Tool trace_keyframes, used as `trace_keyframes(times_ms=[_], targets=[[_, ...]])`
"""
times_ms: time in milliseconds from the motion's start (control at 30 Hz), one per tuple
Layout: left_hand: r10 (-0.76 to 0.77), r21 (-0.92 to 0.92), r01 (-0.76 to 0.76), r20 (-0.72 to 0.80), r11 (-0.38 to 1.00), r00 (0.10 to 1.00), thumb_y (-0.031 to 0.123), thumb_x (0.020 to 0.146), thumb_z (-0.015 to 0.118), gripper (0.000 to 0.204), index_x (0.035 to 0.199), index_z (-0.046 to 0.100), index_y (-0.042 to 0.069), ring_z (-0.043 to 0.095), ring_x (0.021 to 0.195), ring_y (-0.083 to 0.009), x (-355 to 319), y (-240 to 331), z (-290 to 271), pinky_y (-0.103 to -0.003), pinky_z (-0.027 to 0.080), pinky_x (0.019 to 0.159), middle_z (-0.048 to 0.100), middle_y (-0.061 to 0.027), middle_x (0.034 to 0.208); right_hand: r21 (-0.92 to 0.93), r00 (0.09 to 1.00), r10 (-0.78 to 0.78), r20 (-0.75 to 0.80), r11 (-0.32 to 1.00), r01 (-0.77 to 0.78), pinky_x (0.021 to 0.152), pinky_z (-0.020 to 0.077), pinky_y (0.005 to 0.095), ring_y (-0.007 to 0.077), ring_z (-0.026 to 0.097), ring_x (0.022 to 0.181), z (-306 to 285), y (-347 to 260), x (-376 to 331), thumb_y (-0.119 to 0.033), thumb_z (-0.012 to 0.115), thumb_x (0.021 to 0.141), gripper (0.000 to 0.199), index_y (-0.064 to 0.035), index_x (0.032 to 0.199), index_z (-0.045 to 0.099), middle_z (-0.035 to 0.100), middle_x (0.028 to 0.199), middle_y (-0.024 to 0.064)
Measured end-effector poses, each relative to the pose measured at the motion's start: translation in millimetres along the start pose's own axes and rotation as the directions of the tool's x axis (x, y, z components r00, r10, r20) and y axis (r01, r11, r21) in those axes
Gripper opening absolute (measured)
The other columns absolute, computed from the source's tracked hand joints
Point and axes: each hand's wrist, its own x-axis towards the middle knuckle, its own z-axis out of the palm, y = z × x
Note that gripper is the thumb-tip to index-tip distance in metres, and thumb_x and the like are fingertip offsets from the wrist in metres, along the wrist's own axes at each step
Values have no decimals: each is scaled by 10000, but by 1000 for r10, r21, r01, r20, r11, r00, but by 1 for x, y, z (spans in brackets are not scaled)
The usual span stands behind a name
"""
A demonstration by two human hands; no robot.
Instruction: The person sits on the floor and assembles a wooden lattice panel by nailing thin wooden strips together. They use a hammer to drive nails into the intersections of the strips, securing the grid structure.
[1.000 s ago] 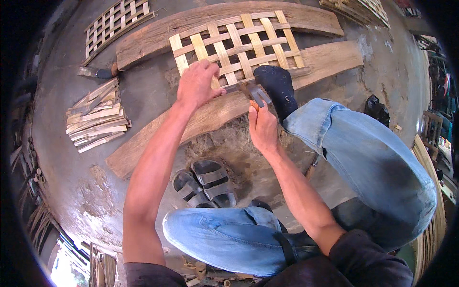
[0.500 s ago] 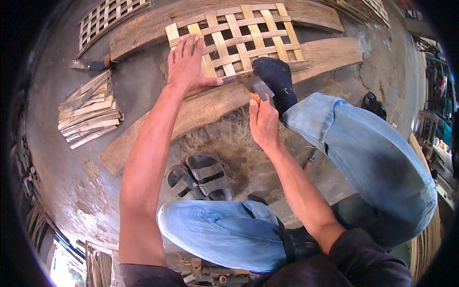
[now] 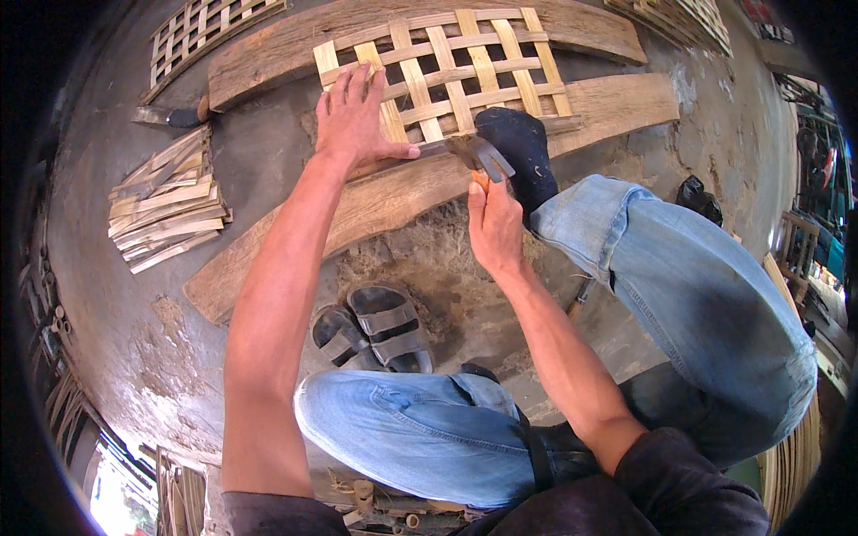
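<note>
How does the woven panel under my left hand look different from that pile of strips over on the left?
The woven panel is an open lattice; the strip pile is loosely stacked.
The woven panel lies over wooden planks, the strip pile on the floor.
Your left hand rests on the woven panel; neither hand touches the strip pile.
Both consist of flat, pale strips.

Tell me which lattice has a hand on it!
The middle lattice: the left hand lies on its left end. No hand touches the upper-left one or the upper-right ones.
</note>
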Motion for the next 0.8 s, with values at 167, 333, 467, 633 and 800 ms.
trace_keyframes(times_ms=[167, 333, 467, 633, 800], targets=[[-10, 0, 10, -2, 1000, 1000, 794, 458, 793, 1395, 1560, 236, 145, 142, 1505, -301, -3, 0, -2, -537, 180, 1198, 194, -88, 1624, -8, 999, -35, -20, 999, 35, 634, 489, 541, 475, 636, 797, 2, 2, 6, -177, 505, 1006, 213, 16, 1094, 501, 634, 823, 266], [3, -34, -4, -33, 999, 999, 779, 461, 797, 1382, 1557, 245, 143, 154, 1499, -314, -2, -2, -1, -534, 181, 1197, 203, -93, 1619, -41, 1000, -23, 21, 999, 24, 644, 496, 538, 473, 635, 794, -1, -4, 11, -169, 523, 993, 218, 16, 1108, 509, 635, 823, 266], [12, -41, -13, -27, 999, 1000, 759, 479, 802, 1357, 1555, 253, 141, 157, 1498, -320, -4, 0, -1, -535, 176, 1199, 204, -98, 1618, -124, 986, -162, 28, 979, 165, 648, 501, 528, 460, 641, 767, -2, -3, 7, -158, 529, 986, 243, 14, 1158, 519, 642, 799, 246], [7, -64, -10, -43, 998, 999, 695, 519, 813, 1291, 1541, 287, 109, 157, 1498, -329, -6, -1, -2, -533, 195, 1193, 221, -130, 1608, -49, 1000, -9, 14, 999, 10, 649, 493, 540, 457, 640, 752, -11, -21, 12, -164, 525, 990, 173, -3, 1054, 520, 640, 768, 234], [12, -70, -15, -35, 997, 999, 681, 523, 820, 1288, 1544, 280, 111, 153, 1500, -329, -3, 4, -5, -531, 187, 1196, 219, -133, 1609, -103, 988, 92, 125, 991, -80, 646, 474, 560, 479, 630, 771, -5, -16, 16, -162, 511, 998, 173, 2, 1051, 508, 634, 789, 259]])
